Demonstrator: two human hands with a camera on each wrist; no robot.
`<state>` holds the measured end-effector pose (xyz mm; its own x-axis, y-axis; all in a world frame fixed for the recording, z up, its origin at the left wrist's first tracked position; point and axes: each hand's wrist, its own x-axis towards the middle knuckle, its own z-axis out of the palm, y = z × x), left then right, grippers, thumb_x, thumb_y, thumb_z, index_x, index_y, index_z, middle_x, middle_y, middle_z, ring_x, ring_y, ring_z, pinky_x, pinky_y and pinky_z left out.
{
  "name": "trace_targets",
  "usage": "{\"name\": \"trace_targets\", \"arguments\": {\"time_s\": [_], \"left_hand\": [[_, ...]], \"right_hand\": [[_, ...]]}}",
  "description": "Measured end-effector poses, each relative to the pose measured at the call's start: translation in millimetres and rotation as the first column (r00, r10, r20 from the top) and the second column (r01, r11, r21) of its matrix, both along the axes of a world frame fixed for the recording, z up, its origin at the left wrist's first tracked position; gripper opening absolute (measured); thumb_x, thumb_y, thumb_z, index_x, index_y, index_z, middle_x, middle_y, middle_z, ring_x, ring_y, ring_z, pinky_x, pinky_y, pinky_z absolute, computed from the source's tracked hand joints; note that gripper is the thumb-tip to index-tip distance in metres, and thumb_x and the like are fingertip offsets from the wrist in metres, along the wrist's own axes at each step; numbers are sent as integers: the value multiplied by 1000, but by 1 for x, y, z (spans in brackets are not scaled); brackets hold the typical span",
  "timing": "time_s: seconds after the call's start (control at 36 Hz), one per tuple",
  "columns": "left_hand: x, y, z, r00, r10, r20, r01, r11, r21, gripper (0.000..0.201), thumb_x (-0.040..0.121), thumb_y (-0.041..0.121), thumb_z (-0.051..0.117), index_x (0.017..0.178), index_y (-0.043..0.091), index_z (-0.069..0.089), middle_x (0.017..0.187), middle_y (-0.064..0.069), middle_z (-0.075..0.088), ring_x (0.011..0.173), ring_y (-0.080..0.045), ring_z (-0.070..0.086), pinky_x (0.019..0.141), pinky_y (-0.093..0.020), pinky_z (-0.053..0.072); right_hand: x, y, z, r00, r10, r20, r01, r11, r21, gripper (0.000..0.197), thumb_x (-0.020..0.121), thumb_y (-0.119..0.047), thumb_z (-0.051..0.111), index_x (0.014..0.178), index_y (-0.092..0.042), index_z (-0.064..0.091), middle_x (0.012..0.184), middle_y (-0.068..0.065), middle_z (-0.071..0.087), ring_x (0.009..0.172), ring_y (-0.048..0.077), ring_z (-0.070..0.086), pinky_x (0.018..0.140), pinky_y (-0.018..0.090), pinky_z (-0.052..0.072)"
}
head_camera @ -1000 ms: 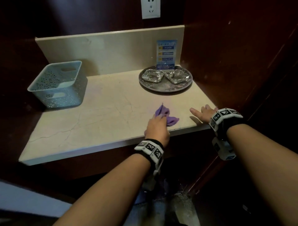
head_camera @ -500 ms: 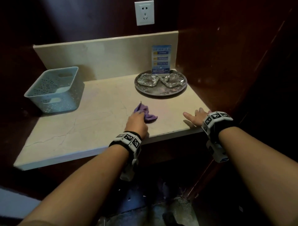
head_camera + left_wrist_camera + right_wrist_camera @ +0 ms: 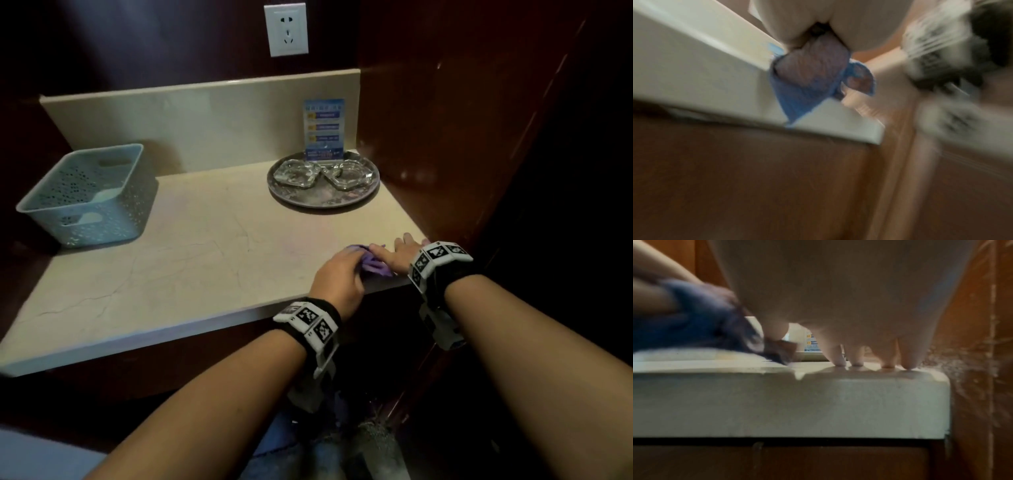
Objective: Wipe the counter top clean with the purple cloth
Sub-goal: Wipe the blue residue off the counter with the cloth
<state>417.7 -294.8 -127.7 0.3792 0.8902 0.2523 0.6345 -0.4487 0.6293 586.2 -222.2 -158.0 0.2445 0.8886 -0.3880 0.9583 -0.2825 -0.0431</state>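
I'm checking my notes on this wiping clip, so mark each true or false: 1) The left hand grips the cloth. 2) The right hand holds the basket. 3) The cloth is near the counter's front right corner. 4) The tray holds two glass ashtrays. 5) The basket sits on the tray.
1) True: the left hand grips the cloth.
2) False: the right hand rests, fingers straight, on the counter; the basket stands untouched at the far left.
3) True.
4) True: both ashtrays lie on the tray.
5) False: the basket stands on the counter, apart from the tray.
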Motion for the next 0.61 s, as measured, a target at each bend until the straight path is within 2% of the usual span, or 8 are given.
{"name": "trace_targets", "arguments": {"time_s": [0.06,0.11,0.19,0.31,0.47,0.53,0.58,0.61], "left_hand": [[-11,14,7,993,113,40,-113,994,6,37,86,1,48,118,12,63,129,-8,61,118,-25,55,96,-20,34],[-24,29,9,982,189,-5,-189,982,1,35,87,6,48,117,12,63,128,-8,61,119,-25,54,97,-21,34],[-36,45,1,965,213,-155,-217,976,-8,32,82,14,46,108,12,65,118,-10,65,112,-30,57,90,-29,42],[-27,44,-20,906,195,-375,-215,977,-10,27,83,10,49,107,8,63,119,-12,59,111,-35,54,90,-39,44],[4,25,-24,956,91,-281,-94,996,5,34,85,8,48,116,13,62,130,-8,57,118,-33,52,97,-38,43],[12,15,-23,967,-1,-254,-8,999,-33,40,85,7,48,122,16,60,139,-4,53,125,-29,49,102,-33,40],[15,12,-20,981,-67,-183,55,996,-73,40,85,6,47,121,17,62,137,-3,56,122,-28,53,100,-32,43],[14,14,-17,989,-69,-132,57,994,-92,39,86,5,47,119,16,63,132,-5,60,120,-28,55,98,-31,44]], "right_hand": [[1,-2,4,999,-28,-20,28,1000,-6,103,72,-87,7,151,-23,20,157,12,14,142,39,13,115,51,11],[1,-5,8,998,-57,-35,57,998,-7,93,82,-80,16,151,-17,19,158,8,11,143,40,10,116,49,10],[0,-6,11,998,-54,-27,54,999,-7,92,84,-78,17,150,-14,21,158,8,11,143,40,11,116,50,11],[-3,-7,14,995,-83,-49,82,996,-17,92,85,-77,17,151,-14,18,159,8,8,144,40,9,116,50,9],[-2,-6,12,999,-19,-30,19,1000,-16,94,79,-82,13,152,-23,18,158,13,10,142,41,12,116,49,10],[-1,-2,8,999,20,-49,-22,999,-45,104,67,-88,4,151,-28,19,157,16,14,142,41,14,115,51,11],[-2,-4,13,998,35,-54,-39,996,-77,116,53,-90,-1,151,-32,21,156,16,15,141,41,16,114,51,11],[-4,-6,17,998,12,-62,-16,998,-66,110,61,-88,3,151,-28,21,157,16,13,142,40,16,115,49,11]]}}
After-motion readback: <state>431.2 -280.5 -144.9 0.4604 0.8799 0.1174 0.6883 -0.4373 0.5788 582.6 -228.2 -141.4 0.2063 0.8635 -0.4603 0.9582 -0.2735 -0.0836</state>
